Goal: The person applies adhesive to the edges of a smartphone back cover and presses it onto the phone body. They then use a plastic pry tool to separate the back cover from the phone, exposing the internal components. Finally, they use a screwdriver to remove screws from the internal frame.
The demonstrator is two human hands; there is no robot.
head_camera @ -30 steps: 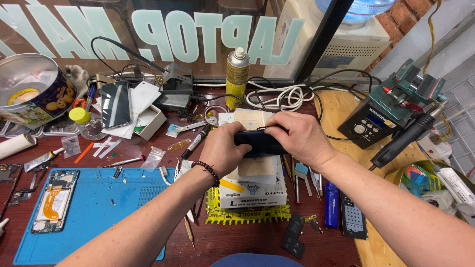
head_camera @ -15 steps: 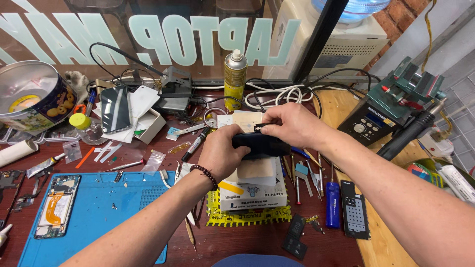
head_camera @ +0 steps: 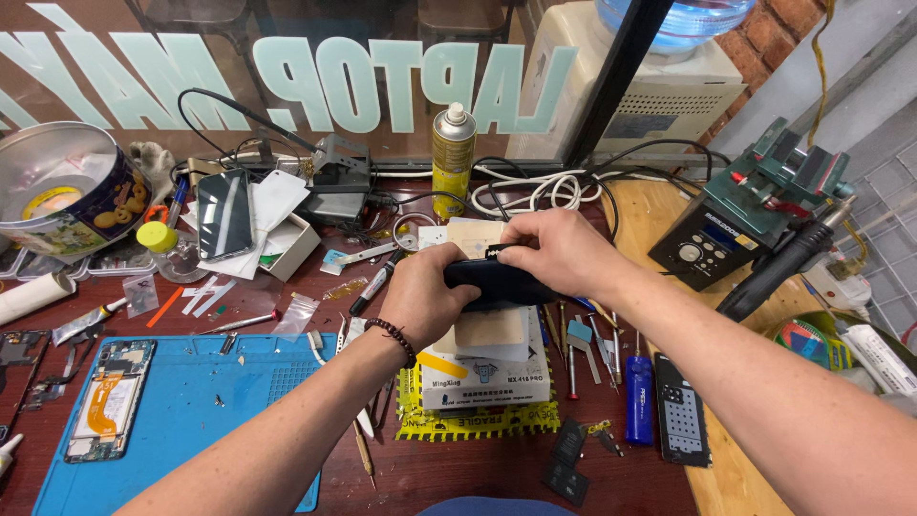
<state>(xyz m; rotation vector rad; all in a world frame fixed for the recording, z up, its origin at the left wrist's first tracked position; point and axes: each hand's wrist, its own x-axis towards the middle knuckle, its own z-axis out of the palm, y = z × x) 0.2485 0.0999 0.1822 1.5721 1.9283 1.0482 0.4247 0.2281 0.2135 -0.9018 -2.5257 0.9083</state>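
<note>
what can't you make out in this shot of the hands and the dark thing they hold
Head view:
- The dark device: its ends are covered by the left hand and right hand, so its kind is unclear.
- The white box below: its top is partly hidden by the hands.
- The opened phone on the blue mat: parts too small to tell.
</note>
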